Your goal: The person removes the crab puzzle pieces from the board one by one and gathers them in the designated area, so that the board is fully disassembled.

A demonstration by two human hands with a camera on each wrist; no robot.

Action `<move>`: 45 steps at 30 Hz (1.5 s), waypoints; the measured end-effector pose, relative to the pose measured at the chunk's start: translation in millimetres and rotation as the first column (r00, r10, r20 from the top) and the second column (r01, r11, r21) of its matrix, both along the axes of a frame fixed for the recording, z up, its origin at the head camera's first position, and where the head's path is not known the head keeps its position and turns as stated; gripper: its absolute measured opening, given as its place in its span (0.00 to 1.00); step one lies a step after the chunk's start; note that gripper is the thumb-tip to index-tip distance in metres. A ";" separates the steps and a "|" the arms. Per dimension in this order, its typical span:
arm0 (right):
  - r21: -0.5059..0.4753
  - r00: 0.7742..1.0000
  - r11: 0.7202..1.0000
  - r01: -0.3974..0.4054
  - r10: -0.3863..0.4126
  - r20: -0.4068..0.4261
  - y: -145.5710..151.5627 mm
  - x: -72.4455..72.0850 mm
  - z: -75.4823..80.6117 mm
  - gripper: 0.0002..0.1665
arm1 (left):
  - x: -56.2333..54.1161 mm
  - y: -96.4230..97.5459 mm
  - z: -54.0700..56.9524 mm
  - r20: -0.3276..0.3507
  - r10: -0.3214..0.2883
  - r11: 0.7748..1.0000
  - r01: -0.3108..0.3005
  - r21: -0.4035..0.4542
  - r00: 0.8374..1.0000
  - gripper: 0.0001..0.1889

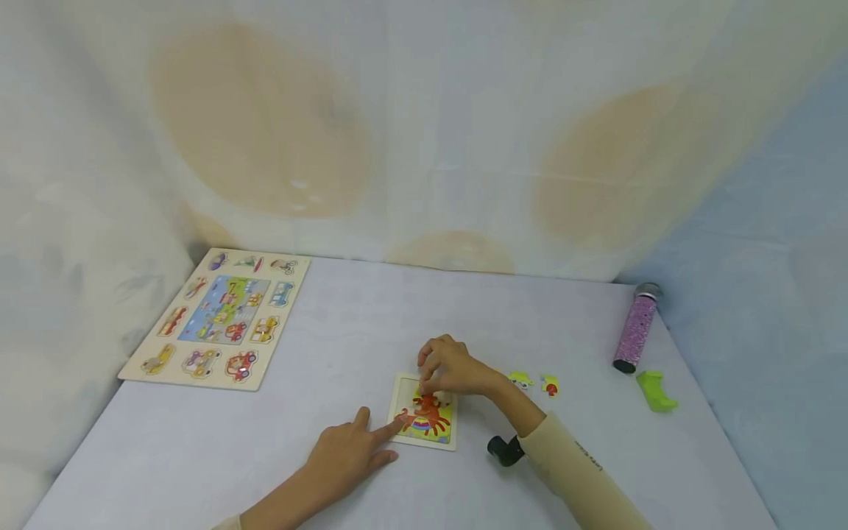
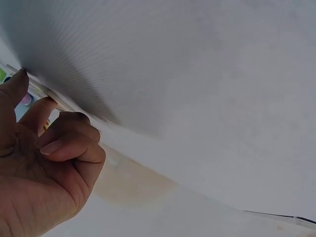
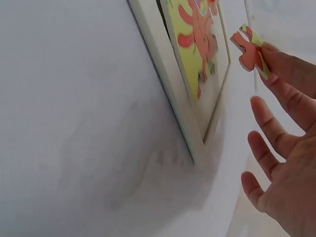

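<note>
A small wooden jigsaw tray (image 1: 403, 388) lies on the table, partly filled with pieces showing a red animal on yellow-green ground. The right hand (image 1: 457, 368) is over its upper part. Between thumb and index finger it pinches a red and yellow jigsaw piece (image 3: 249, 55), held just off the tray in the right wrist view; the other fingers are spread. At the tray's left side, the left hand (image 1: 341, 456) rests its extended index finger on the picture. The left wrist view shows its other fingers (image 2: 74, 143) bent loosely, with nothing in them.
Two loose jigsaw pieces, one yellow-green (image 1: 520, 380) and one with a red spot (image 1: 550, 385), lie right of the tray. A black object (image 1: 506, 451) sits by the right sleeve. Farther right are a glittery pink cylinder (image 1: 637, 331) and a green object (image 1: 656, 391). A vehicle puzzle board (image 1: 283, 324) lies back left.
</note>
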State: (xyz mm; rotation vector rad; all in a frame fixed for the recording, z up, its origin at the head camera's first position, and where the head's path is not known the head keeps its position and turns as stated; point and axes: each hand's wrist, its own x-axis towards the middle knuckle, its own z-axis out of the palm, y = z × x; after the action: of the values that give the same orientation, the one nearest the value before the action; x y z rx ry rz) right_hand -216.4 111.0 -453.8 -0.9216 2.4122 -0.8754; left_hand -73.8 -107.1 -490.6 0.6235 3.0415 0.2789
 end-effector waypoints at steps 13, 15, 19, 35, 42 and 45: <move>0.096 0.997 0.995 -0.017 0.024 -0.070 69.2 5.2 15.6 0.04 | -3.0 -10.5 10.9 0.109 0.054 0.991 -0.066 0.116 0.993 0.24; 0.104 0.994 0.994 -0.020 0.030 -0.103 79.1 7.2 12.8 0.03 | -3.1 -11.5 12.0 0.089 0.064 0.990 -0.074 0.117 0.994 0.24; 0.085 0.995 0.996 0.006 0.003 -0.102 90.3 11.0 4.7 0.03 | -3.5 -12.3 14.0 0.058 0.077 0.988 -0.084 0.127 0.995 0.23; 0.123 0.958 0.986 0.114 -0.076 -0.275 101.5 15.5 -13.2 0.07 | -8.7 -11.3 12.2 -0.046 0.051 0.987 -0.043 0.152 0.998 0.23; 0.089 0.931 0.982 0.166 -0.126 -0.343 92.4 27.4 -11.6 0.11 | -18.7 -1.6 9.7 -0.048 0.027 0.991 -0.021 0.135 0.998 0.26; 0.066 0.928 0.986 0.152 -0.120 -0.352 78.9 31.7 -8.3 0.13 | -26.6 5.8 9.5 -0.046 0.034 0.993 -0.028 0.114 0.998 0.29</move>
State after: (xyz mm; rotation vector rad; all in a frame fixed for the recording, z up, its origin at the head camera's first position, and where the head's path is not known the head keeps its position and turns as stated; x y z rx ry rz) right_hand -184.8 189.9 -462.2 -0.9490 2.8229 -0.6860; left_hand -100.5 -101.3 -481.1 0.5976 3.1009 0.4465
